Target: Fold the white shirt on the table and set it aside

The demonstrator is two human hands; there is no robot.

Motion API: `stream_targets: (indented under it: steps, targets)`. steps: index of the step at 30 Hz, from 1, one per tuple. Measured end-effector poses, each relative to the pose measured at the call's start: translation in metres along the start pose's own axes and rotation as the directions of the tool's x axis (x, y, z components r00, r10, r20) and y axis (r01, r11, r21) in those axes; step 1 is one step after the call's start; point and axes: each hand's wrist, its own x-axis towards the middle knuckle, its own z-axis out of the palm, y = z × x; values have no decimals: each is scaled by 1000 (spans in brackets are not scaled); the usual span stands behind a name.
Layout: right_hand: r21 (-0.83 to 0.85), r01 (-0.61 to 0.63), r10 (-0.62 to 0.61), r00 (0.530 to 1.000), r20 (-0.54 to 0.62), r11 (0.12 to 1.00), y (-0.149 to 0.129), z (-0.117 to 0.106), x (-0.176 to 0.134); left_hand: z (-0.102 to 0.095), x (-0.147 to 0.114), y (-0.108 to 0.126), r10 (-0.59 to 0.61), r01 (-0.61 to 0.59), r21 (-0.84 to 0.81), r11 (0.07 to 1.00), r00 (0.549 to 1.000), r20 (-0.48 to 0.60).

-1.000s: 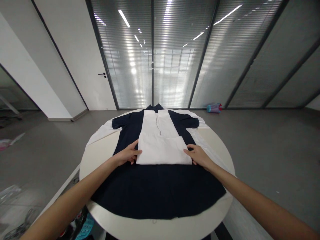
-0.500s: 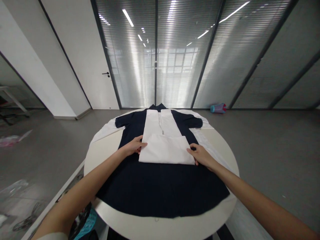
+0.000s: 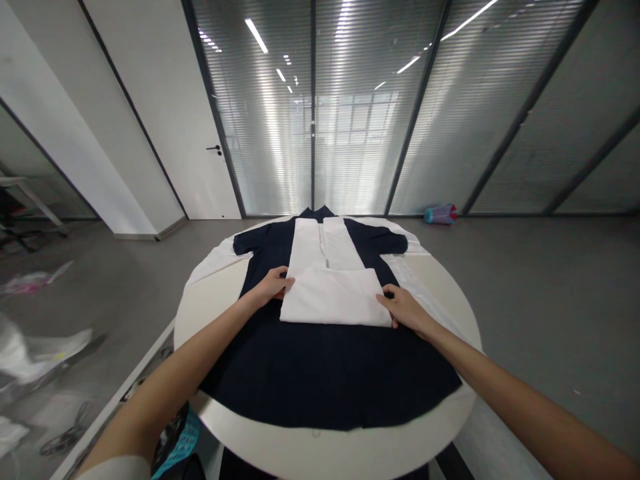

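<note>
A dark navy shirt [image 3: 320, 373] lies spread flat on a round white table [image 3: 330, 453], collar at the far side. On top of it rests a white garment [image 3: 334, 297], folded so its near half is doubled over. My left hand [image 3: 273, 285] grips the fold's left edge. My right hand [image 3: 404, 309] holds the fold's right edge. Both arms reach forward across the navy shirt.
More white cloth [image 3: 215, 263] sticks out from under the navy shirt at both sides. A blue and red object [image 3: 440, 214] lies on the floor by the glass wall. A teal basket [image 3: 175, 450] sits below the table's left edge. Plastic wrapping [image 3: 35, 350] lies on the floor at left.
Both hands have slid the white garment's folded edge a little farther from me. The view has shifted slightly to the left.
</note>
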Motion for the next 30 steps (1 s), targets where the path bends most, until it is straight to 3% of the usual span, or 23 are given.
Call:
stream_targets:
  steps: [5, 12, 17, 30]
  targets:
    - [-2, -30, 30, 999, -12, 1000, -4, 1, -1, -9, -23, 8, -28, 32, 120, 992, 999, -35]
    - [56, -31, 32, 999, -23, 998, -1, 3, -1, -21, -65, 0, -98, 44, 272, 961, 977, 189]
    - [63, -38, 40, 999, -36, 997, 0, 2, -1, -19, -68, -13, 20, -74, 278, 958, 981, 195]
    - [66, -22, 24, 999, -35, 998, 8, 4, 4, -14, -69, -16, 78, -126, 286, 950, 981, 176]
